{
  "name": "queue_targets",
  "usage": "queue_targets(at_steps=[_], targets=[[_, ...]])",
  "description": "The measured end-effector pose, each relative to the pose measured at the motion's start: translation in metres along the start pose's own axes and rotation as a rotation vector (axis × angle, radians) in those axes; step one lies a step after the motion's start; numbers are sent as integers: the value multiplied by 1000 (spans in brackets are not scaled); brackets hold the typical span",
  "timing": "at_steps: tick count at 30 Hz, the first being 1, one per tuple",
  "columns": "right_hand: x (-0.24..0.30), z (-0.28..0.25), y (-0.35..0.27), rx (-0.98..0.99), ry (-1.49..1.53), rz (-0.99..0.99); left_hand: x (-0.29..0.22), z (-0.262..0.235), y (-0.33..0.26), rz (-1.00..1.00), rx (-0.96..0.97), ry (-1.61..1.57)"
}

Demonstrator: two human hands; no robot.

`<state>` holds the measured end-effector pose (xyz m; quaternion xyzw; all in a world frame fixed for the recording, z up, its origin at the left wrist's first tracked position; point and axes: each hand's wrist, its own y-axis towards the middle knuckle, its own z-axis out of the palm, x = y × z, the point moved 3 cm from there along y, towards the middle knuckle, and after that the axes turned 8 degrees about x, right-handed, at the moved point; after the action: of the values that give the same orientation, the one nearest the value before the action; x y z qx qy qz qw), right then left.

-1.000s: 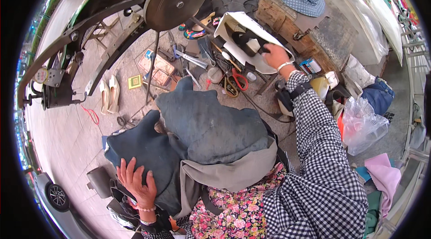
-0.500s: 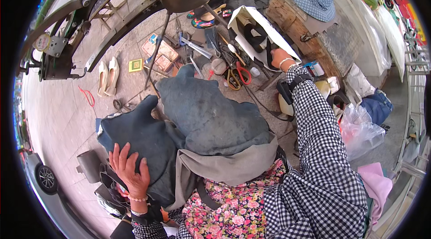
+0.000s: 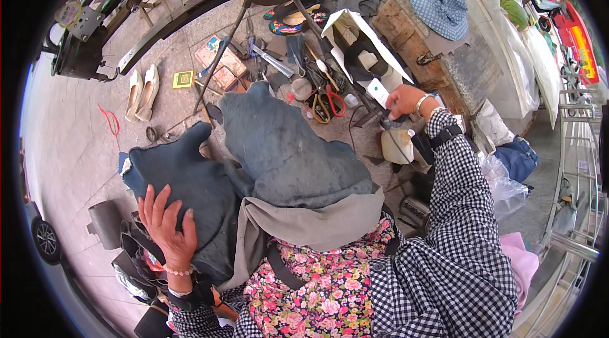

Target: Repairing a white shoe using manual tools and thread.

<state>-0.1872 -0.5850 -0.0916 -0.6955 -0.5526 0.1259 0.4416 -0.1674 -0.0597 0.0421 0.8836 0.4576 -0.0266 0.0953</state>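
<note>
While the left hand (image 3: 166, 224) lies flat, fingers spread, on the dull, dark grey leather sheet (image 3: 254, 166) draped over the lap, the right hand (image 3: 403, 102) is curled around something small and dark; I cannot tell what. Just beyond its knuckles sit red-handled scissors (image 3: 331, 103) among metal tools

Black-and-white checked sleeves (image 3: 457, 236), floral apron (image 3: 317, 287), bead bracelet (image 3: 178, 271), bangle (image 3: 421, 102).

Bright daylight, sharp centre, fisheye-bent edges
</note>
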Motion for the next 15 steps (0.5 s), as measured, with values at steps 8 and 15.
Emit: queue_targets(at_steps=[8, 15], targets=[[23, -20, -50, 55, 816, -450, 1, 0, -2, 5, -25, -16], [19, -44, -57, -88, 1155, -537, 2, -1, -5, 5, -48, -12]])
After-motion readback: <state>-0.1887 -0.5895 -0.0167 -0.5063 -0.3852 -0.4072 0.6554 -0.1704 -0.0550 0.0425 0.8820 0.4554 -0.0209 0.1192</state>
